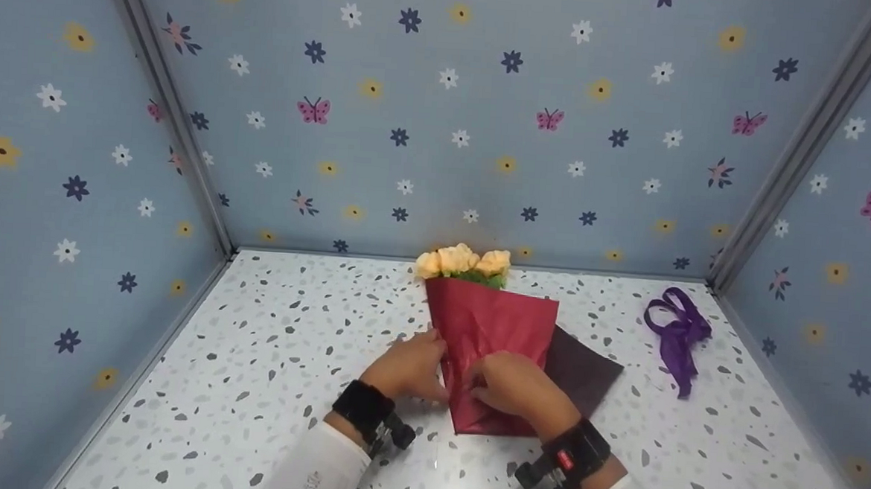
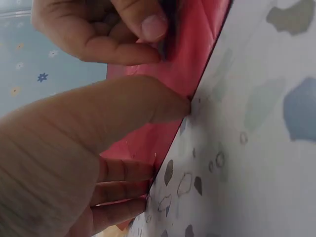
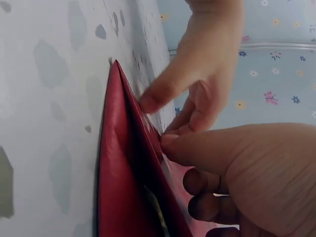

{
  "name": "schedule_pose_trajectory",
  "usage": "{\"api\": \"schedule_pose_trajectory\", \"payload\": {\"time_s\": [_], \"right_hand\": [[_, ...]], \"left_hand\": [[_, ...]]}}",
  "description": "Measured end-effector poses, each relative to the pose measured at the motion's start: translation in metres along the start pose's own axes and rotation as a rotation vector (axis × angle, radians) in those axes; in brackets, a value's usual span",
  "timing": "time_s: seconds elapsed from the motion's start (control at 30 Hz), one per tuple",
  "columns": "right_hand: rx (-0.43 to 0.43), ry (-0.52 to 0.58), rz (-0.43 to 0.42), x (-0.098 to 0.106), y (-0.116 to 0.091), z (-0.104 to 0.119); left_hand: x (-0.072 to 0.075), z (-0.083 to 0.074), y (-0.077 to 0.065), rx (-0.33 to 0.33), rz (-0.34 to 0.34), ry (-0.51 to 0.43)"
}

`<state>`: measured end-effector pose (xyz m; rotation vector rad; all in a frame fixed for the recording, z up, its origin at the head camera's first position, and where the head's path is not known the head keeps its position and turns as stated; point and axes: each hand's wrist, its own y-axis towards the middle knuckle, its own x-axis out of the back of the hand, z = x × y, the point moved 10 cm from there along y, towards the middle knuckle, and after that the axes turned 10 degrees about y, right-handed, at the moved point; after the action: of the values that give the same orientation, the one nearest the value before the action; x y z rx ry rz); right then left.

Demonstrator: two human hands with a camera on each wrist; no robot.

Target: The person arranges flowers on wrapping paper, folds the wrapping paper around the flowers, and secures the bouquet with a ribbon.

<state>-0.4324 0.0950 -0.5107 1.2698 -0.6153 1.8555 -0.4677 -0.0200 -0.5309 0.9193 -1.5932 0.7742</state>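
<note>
A bouquet of peach artificial-looking flowers point(image 1: 458, 261) lies on the table, its blooms sticking out of the top of red wrapping paper point(image 1: 495, 315). My left hand point(image 1: 408, 366) rests along the paper's left edge, thumb and straight fingers touching it, as the left wrist view shows. Over the front of the wrap, my right hand point(image 1: 521, 383) pinches the red paper between thumb and curled fingers. From the right wrist, the folded paper point(image 3: 114, 123) gapes at its lower end, with a thin yellowish strip point(image 3: 157, 210) inside. The stems are hidden in the head view.
Dark paper point(image 1: 582, 368) spreads out from under the wrap on the right. A crumpled purple ribbon point(image 1: 678, 335) lies farther right on the speckled white table point(image 1: 289, 341). Blue flower-patterned panels point(image 1: 442, 125) stand at the back and both sides.
</note>
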Motion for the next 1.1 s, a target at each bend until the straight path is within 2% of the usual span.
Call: {"api": "schedule_pose_trajectory", "payload": {"time_s": [0.23,0.4,0.6,0.7,0.8,0.93,1.1], "right_hand": [[-0.036,-0.004,0.001,-0.001,0.000,-0.008],[-0.025,0.001,0.006,-0.002,0.001,-0.008],[-0.044,0.016,0.030,-0.001,-0.001,-0.011],[-0.051,0.039,0.015,0.009,-0.003,-0.019],[-0.115,0.101,-0.028,0.029,-0.007,-0.040],[-0.273,0.181,-0.102,0.059,-0.021,-0.087],[-0.440,0.175,-0.171,0.085,-0.051,-0.150]], "left_hand": [[-0.007,-0.010,-0.008,0.031,0.061,0.017],[-0.012,-0.013,-0.014,0.035,0.118,0.088],[-0.017,-0.012,-0.018,0.065,0.152,0.138],[-0.017,-0.012,-0.019,0.075,0.150,0.136],[-0.016,-0.013,-0.019,0.073,0.142,0.136],[-0.014,-0.013,-0.018,0.088,0.127,0.059],[-0.008,-0.012,-0.011,0.090,0.034,-0.039]]}}
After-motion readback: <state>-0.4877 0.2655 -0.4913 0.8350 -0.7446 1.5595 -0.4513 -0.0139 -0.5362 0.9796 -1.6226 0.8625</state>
